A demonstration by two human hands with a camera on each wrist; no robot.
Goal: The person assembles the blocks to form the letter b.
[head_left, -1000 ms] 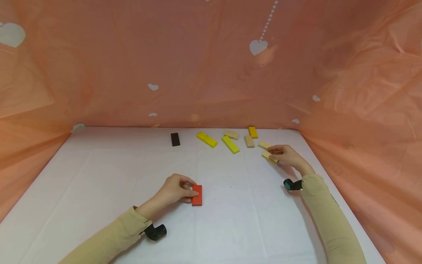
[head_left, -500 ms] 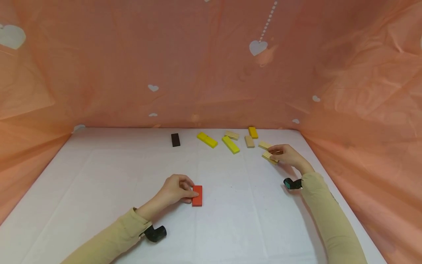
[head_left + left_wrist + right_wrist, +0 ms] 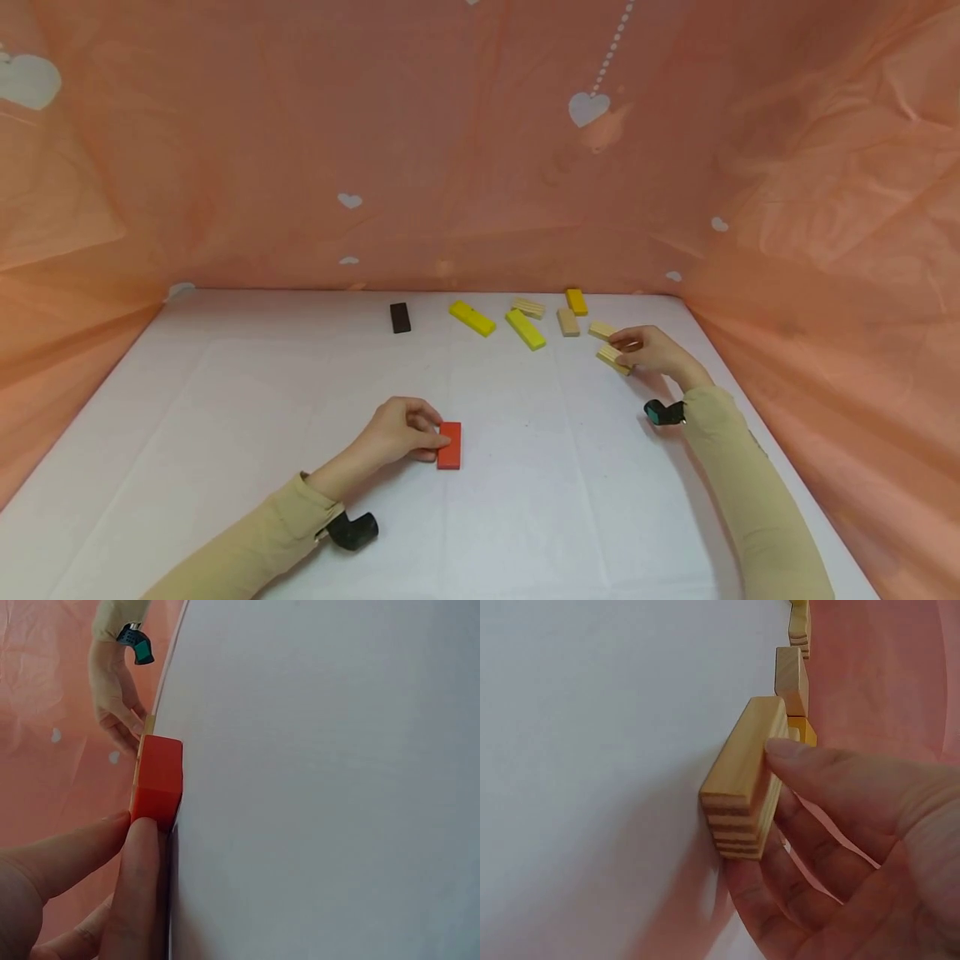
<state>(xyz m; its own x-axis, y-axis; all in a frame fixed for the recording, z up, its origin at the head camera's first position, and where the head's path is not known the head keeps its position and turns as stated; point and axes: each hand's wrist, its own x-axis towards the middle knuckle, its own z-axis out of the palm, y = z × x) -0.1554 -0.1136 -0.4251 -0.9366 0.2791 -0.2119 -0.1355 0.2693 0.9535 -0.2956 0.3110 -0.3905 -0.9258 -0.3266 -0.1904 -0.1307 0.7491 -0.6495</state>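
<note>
In the head view my left hand point(image 3: 402, 429) pinches a red wooden block point(image 3: 450, 446) near the middle of the table, thumb on its top face. The left wrist view has the thumb and a finger against one end of that red block point(image 3: 159, 780). Farther right, my right hand point(image 3: 651, 350) holds a pale block with striped grain point(image 3: 611, 358), low over or on the cloth; which, I cannot tell. Up close in the right wrist view, the thumb presses one side of this striped block point(image 3: 742, 757) and fingers curl behind it. Another pale block point(image 3: 600, 330) lies just beyond the right fingertips.
Along the back lie a black block point(image 3: 401, 317), two bright yellow blocks point(image 3: 472, 318), a striped block point(image 3: 528, 307), a plain wooden block point(image 3: 567, 322) and an orange-yellow one point(image 3: 576, 302). White cloth point(image 3: 300, 375) covers the table; an orange curtain point(image 3: 450, 150) hangs behind and at both sides.
</note>
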